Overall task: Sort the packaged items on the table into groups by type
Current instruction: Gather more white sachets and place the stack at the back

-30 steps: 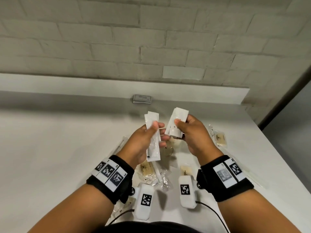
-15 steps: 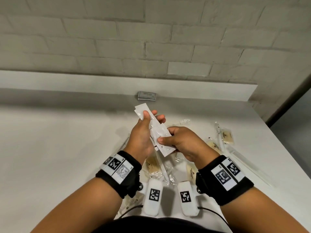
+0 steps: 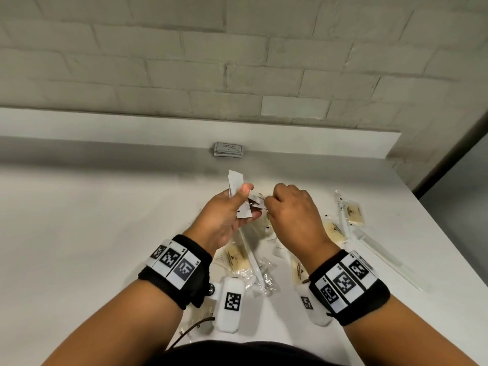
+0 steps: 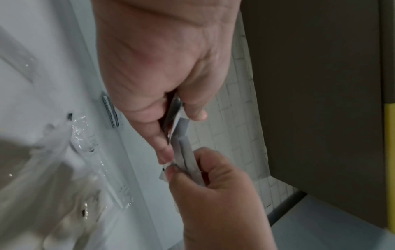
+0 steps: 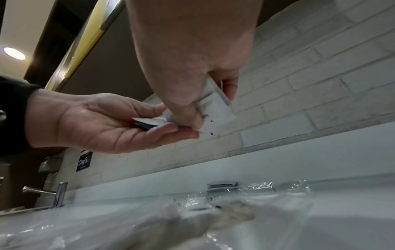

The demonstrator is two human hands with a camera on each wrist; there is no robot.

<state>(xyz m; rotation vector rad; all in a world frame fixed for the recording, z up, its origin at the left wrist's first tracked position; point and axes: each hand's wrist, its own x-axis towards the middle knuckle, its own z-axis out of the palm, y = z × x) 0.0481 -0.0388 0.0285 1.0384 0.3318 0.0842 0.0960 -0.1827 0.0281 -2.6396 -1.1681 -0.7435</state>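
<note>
Step in hand: white sachets (image 3: 239,192) are being gathered into one bunch, held in the air above the bench (image 3: 79,220); this is judged to be the collecting of one type before it is set down.

Left hand (image 3: 224,217): fingers are half curled under a small stack of sachets and the thumb is pressed on top, so the stack is pinched; its upper ends stick out above the thumb.

Right hand (image 3: 293,210): thumb and fingertips are closed on another sachet (image 5: 215,108), whose lower edge is being brought against the left hand's stack; in the right wrist view the two lots touch at the left fingertips.

Other items: soap bars (image 3: 356,212) in clear wrap and long clear-wrapped sticks (image 3: 343,220) are spread on the bench under and to the right of the hands, still mixed together.

Far pile: a small stack of grey packets (image 3: 228,149) lies at the back of the bench by the ledge, well apart from the rest.

Progress: judged early; only one group looks formed, and the soaps and sticks are not yet separated.

Next move calls for: the right-hand sachet to be slid flush onto the stack and released, the left thumb to be reset over it, and the bunch then to be laid on a bare part of the bench away from the soaps.

Risk: thin sachets may fan out or slip when the thumb is lifted.
</note>
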